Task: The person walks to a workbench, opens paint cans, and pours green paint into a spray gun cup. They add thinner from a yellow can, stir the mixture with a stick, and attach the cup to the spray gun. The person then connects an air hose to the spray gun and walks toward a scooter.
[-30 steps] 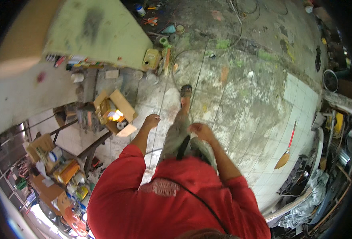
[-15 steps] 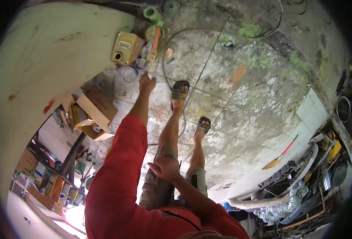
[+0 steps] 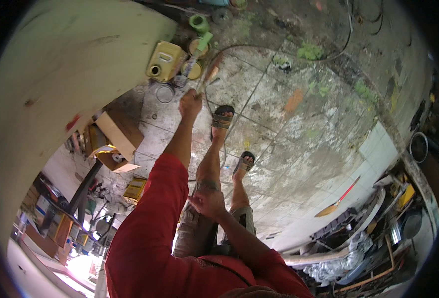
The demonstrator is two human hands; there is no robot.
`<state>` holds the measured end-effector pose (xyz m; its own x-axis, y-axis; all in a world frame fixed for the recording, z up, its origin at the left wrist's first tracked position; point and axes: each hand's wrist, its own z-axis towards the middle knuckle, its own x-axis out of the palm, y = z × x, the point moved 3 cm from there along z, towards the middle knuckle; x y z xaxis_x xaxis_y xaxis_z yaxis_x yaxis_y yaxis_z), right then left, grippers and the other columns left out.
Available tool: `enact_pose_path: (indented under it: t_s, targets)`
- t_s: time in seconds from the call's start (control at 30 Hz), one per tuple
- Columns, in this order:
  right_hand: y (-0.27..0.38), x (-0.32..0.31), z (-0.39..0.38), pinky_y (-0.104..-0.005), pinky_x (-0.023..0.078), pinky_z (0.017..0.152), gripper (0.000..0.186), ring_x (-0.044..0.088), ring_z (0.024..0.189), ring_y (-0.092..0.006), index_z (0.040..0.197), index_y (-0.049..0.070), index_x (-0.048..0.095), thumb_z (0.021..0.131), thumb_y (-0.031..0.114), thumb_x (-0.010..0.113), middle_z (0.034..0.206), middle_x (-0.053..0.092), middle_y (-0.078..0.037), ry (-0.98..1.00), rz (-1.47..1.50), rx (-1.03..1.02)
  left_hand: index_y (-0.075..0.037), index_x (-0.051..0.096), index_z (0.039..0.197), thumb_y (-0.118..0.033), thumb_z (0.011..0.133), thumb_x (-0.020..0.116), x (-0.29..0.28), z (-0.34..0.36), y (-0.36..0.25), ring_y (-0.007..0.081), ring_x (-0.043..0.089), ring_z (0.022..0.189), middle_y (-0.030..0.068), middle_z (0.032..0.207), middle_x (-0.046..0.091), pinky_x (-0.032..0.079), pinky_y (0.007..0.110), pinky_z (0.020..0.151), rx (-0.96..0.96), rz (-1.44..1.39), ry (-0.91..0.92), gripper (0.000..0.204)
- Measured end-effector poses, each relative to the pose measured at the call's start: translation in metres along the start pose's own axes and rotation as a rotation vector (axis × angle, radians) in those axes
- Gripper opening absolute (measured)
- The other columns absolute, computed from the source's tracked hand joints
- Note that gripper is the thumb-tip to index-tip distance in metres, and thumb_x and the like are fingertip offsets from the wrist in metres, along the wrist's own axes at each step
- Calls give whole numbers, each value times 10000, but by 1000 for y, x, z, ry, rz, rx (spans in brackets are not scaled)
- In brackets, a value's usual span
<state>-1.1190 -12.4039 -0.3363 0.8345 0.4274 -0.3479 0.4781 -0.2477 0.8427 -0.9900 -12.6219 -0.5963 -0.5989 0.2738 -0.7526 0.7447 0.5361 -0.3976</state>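
My left hand (image 3: 190,103) is closed around a slim, brownish-orange tool (image 3: 213,69). Motion smears its far end, so I cannot tell its exact kind. Just beyond the hand stand a yellow rectangular can (image 3: 166,63) with a round opening and two round tins, the nearer a yellow tin (image 3: 195,72). A green-handled brush (image 3: 201,44) lies slanted across the tins. Beside the hand, to its left, a clear round container (image 3: 165,93) sits on the floor. My right hand (image 3: 208,201) rests on my left knee, thumb spread, holding nothing visible.
A pale, smudged curved panel (image 3: 70,74) fills the left side. An open cardboard box (image 3: 117,136) stands below it. A hose (image 3: 207,94) loops over the stained tiles near my left foot. At right lie a red-handled broom (image 3: 338,201) and piled scrap (image 3: 363,243).
My left hand has shifted slightly right and down, and its tool has swung from above the tins to their right. My right hand stays on the knee. The view has turned slightly.
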Motion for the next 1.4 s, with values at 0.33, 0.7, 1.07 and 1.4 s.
enact_pose_path:
  t_s: [0.33, 0.7, 1.07, 1.4]
  targets:
    - [64, -159, -33, -495, 396, 1135, 863, 469, 1375, -392, 1520, 49, 410, 826, 353, 822, 1510, 487, -209, 134, -824, -382, -34, 674, 972, -311, 890, 777, -203, -332, 17, 226, 651, 793, 142, 801, 658, 509, 394, 740, 257, -357, 607, 306]
    - [145, -70, -208, -357, 507, 657, 451, 638, 676, -183, 937, -7, 722, 842, 419, 838, 736, 699, -89, 831, -525, -40, -104, 464, 1516, -386, 958, 734, -311, -632, 116, 141, 679, 784, 35, 883, 674, 556, 290, 681, 22, -1460, 180, 681]
    - [279, 115, -281, -309, 468, 561, 333, 594, 614, -94, 855, 16, 718, 892, 337, 803, 697, 657, -9, 1321, -760, -194, -2, 690, 1127, -251, 1022, 659, -345, -790, 221, 144, 673, 652, 68, 863, 704, 578, 300, 583, 5, -1704, -327, 272]
    - [345, 323, -302, -265, 528, 766, 212, 665, 784, -102, 946, 6, 754, 942, 218, 746, 864, 751, -49, 1352, -260, -34, -5, 663, 1088, -276, 1040, 615, -415, -902, 488, 169, 698, 665, 98, 904, 710, 588, 308, 573, -44, -1892, -1049, 279]
